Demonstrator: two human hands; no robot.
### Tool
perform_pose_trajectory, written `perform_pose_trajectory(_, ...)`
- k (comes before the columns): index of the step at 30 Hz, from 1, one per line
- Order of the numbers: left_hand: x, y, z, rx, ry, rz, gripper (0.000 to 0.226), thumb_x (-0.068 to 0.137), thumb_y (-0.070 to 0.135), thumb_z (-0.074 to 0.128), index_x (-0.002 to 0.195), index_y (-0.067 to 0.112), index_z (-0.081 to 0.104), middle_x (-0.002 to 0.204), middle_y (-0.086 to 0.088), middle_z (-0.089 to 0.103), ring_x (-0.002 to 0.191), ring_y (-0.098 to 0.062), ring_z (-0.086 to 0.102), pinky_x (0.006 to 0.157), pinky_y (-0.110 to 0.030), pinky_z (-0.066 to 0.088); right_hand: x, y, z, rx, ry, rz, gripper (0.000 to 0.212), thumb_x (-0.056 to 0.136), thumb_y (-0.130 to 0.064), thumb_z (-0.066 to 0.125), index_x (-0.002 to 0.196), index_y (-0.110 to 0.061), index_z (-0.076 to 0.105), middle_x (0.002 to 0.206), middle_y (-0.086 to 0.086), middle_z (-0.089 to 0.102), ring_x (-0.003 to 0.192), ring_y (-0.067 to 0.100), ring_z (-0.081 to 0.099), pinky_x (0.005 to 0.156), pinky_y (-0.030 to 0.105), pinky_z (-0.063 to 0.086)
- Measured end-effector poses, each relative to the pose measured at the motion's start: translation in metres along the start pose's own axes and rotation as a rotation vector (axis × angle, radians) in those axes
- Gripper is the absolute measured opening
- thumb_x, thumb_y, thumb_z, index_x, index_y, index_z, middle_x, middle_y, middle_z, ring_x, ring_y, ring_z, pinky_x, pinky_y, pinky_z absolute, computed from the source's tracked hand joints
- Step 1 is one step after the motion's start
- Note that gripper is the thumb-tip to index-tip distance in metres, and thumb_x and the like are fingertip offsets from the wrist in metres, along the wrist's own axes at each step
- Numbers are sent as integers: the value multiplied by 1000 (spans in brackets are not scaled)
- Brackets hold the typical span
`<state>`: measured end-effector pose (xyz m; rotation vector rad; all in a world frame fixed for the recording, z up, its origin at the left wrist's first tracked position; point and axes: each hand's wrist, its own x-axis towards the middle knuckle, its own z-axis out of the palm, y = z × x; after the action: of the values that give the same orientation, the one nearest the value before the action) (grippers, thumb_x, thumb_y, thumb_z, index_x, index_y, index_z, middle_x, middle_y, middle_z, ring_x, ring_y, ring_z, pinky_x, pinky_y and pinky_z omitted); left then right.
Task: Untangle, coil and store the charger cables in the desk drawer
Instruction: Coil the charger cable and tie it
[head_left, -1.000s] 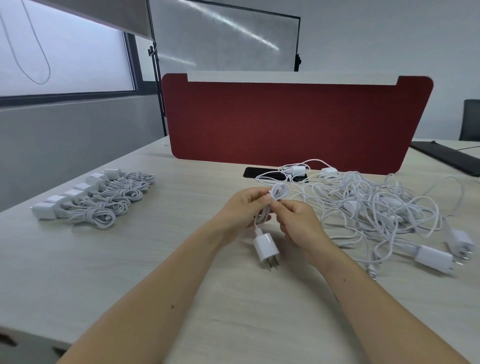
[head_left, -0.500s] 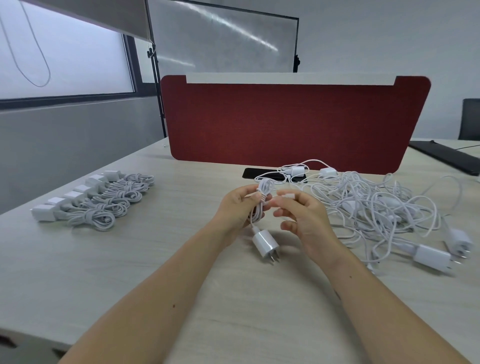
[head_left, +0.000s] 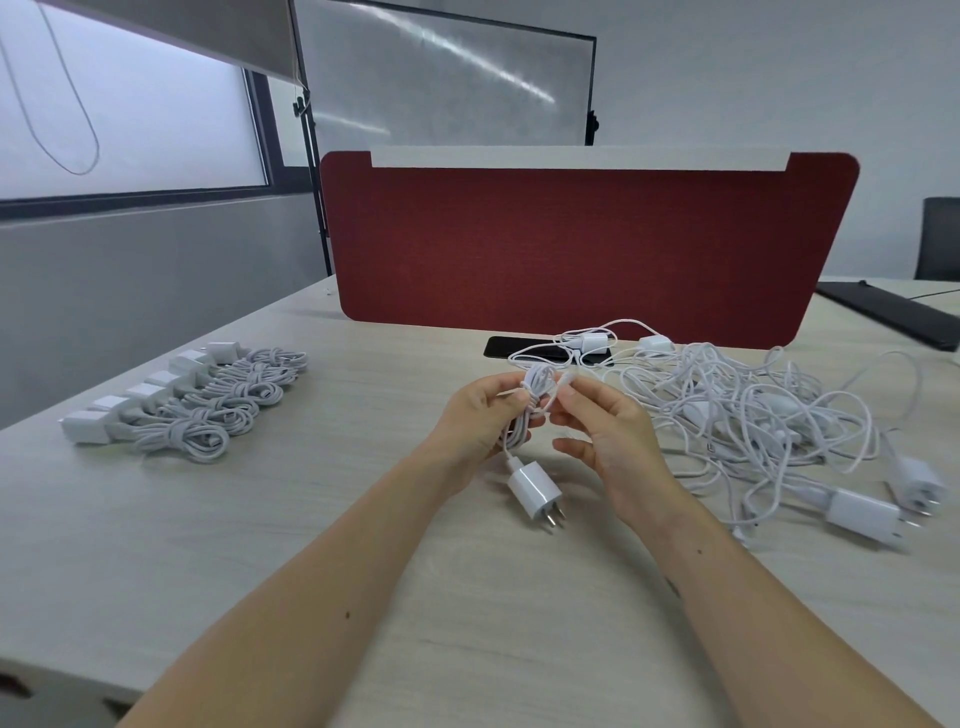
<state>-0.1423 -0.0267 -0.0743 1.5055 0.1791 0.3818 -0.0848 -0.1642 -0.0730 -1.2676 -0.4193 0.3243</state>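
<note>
One coil (head_left: 536, 385) is gripped above the desk (head_left: 311, 519) by the left hand (head_left: 480, 421), and its end (head_left: 565, 378), held against the bundle a second ago, is now pinched aside by the right hand (head_left: 613, 441), so the wrap is judged nearly finished.

We note a red divider (head_left: 571, 244) upright across the desk (head_left: 260, 545); black phone (head_left: 498, 347) flat at its foot; glass board (head_left: 441, 88) behind; window (head_left: 130, 104) left.

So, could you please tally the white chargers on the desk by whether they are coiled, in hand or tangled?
Coiled chargers in the left row: 6
Charger held by left hand and right hand: 1
Tangled pile, plugs showing: 4, perhaps more buried
Total: at least 11
</note>
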Motion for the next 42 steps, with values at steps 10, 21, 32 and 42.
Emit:
perform_pose_trajectory(10, -3, -1, 4, 155, -131, 121, 35, 101, 6, 52, 133, 17, 59, 91, -3, 69, 77, -9, 64, 68, -22, 54, 9, 5, -6, -30, 25, 87, 27, 89, -16, 70, 115, -9, 68, 79, 2, 69, 68, 9, 61, 59, 23, 51)
perform_pose_trajectory(21, -3, -2, 4, 214, -193, 107, 35, 102, 6, 50, 133, 17, 59, 100, -7, 67, 85, -10, 65, 70, -24, 52, 11, 12, -11, -105, 88, 51, 12, 89, -18, 70, 99, -11, 72, 72, 2, 60, 67, 11, 54, 53, 24, 49)
perform_pose_trajectory(32, -6, 1, 3, 144, -191, 6, 37, 97, 10, 60, 133, 19, 59, 102, -12, 73, 81, -20, 71, 77, -30, 58, 15, 17, -12, -158, 57, 62, 12, 96, -16, 63, 95, -6, 70, 66, 2, 54, 61, 13, 50, 71, 43, 60)
perform_pose_trajectory(42, -7, 0, 7, 226, -152, -128, 15, 92, 27, 69, 102, 16, 66, 104, -10, 74, 86, -17, 70, 85, -36, 59, 9, 6, -8, -48, 6, 98, 27, 94, -30, 58, 77, -10, 60, 53, 2, 48, 50, 15, 50, 47, 27, 48)
